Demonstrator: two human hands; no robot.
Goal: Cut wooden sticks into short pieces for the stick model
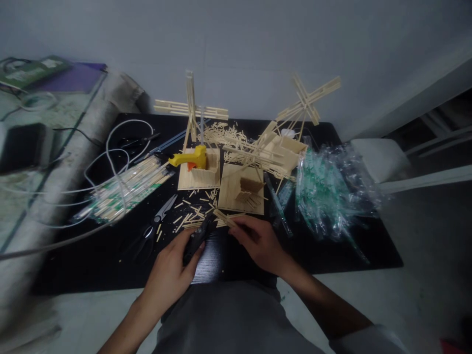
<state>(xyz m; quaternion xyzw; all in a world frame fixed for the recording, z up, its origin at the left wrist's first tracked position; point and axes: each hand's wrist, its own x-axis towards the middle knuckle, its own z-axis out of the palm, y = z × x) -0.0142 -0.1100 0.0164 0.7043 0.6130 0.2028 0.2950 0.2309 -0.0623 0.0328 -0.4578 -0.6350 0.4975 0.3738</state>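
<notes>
My left hand (177,263) is closed around a black-handled tool (196,242) that looks like cutting pliers, its dark tip pointing away from me. In my right hand (261,243), the thumb and fingers pinch a few wooden sticks (224,217), whose far ends lie close to the tool's tip. Short cut stick pieces (190,216) are scattered just beyond my left hand. Behind my hands stand a square wooden base (230,189) with a small stick wall on it and a second base (186,179), where a yellow glue gun (195,158) rests.
Scissors (160,214) and bagged sticks (125,191) lie at the left, near a white cable (110,150). Crossed stick blades (191,105) rise at the back left, and another stick cross (308,101) at the back right. Green-printed plastic wrappers (324,191) cover the table's right side.
</notes>
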